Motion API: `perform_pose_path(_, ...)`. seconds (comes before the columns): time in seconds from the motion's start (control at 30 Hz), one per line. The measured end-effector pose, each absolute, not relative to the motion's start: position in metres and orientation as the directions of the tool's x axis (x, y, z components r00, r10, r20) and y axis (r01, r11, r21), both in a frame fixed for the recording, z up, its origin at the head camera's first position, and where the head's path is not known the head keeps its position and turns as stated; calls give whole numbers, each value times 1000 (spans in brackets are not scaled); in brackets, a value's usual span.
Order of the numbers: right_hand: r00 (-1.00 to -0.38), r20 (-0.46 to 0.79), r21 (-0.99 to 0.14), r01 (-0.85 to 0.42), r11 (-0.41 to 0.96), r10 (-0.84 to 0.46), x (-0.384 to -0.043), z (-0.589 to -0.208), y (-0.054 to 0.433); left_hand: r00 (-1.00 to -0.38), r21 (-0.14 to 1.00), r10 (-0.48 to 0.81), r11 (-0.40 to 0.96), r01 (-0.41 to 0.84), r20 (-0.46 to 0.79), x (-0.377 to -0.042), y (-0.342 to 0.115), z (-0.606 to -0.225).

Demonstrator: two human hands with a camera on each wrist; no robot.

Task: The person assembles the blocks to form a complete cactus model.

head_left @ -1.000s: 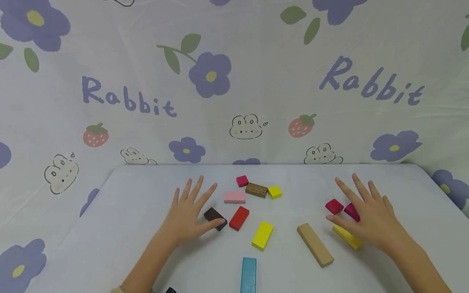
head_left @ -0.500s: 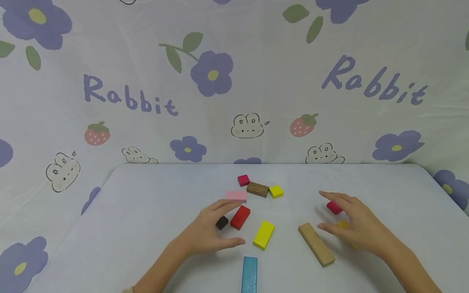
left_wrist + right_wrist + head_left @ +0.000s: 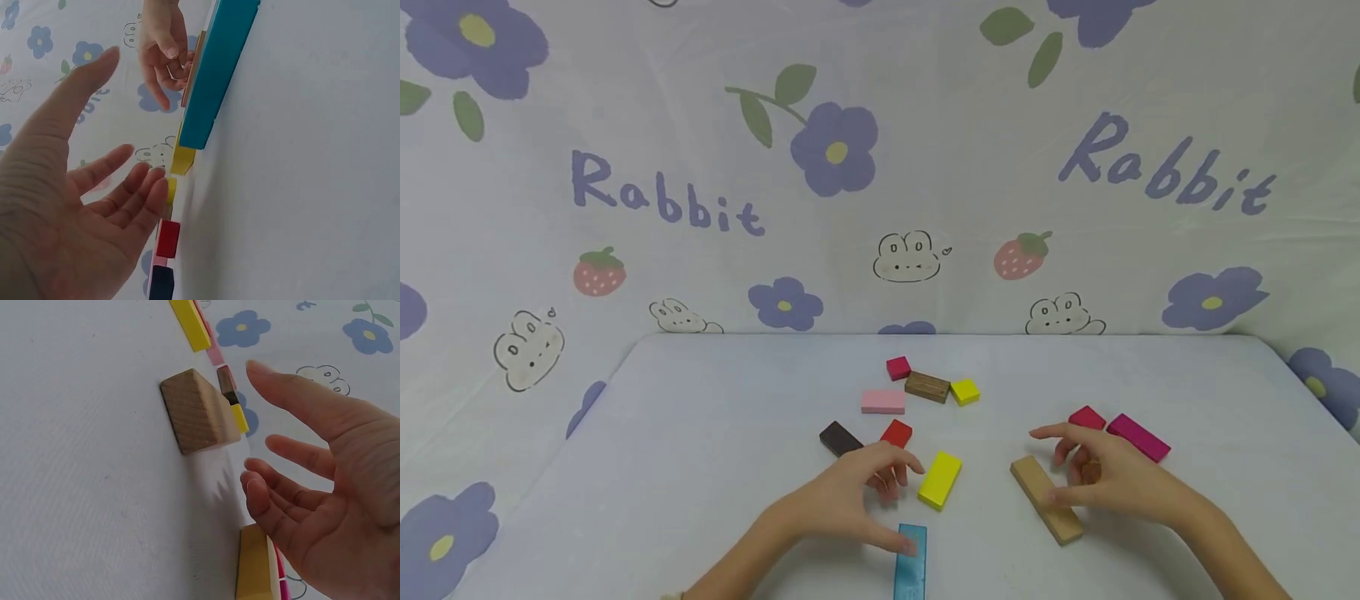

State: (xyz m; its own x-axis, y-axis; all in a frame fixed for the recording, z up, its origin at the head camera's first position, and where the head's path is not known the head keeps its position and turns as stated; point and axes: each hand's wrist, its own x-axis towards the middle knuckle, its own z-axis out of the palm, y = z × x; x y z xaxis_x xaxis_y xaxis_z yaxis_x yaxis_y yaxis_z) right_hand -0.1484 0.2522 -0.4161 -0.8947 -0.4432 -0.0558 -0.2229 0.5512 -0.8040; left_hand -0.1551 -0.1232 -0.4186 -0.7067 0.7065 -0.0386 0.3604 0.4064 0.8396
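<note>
My left hand (image 3: 850, 500) hovers with loosely bent fingers and holds nothing. Its thumb overlaps the long blue block (image 3: 912, 582), while its fingers are nearest the yellow block (image 3: 940, 482) and partly cover the red block (image 3: 897, 432). In the left wrist view the palm faces the blue block (image 3: 222, 75), with a gap between them. Over the tan wooden block (image 3: 1032, 478) is my right hand (image 3: 1123, 483), fingers curved and nothing in its grasp. The right wrist view shows the thumb apart from that tan block (image 3: 187, 412); another yellow block (image 3: 255, 569) lies below the fingers.
Beyond the left hand lie a dark block (image 3: 839, 437), a pink block (image 3: 883, 402), a brown block (image 3: 927, 387), a small crimson block (image 3: 898, 368) and a small yellow one (image 3: 966, 392). A red block (image 3: 1086, 417) and a magenta block (image 3: 1138, 437) lie behind the right hand.
Both hands have moved inward and toward the near edge, their spread fingers now bending. The left hand has uncovered the dark block; the right has uncovered the magenta block. The blocks stay put.
</note>
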Motion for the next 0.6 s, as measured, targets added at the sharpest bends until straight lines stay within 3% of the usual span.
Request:
perform_pose_path(0.3,-814,-136,-881,-162,445,-565,-149,-421,253,-543,778,793,517,358,-277,-150,-117,-422)
perform_pose_path(0.43,-799,-157,-888,-143,437,-580,-150,-423,255,-475,734,829,515,443,-296,-147,-117,-424)
perform_pose_path(0.6,-781,-181,-895,-121,429,-598,-150,-424,259,-446,690,846,509,514,-292,-145,-116,-425)
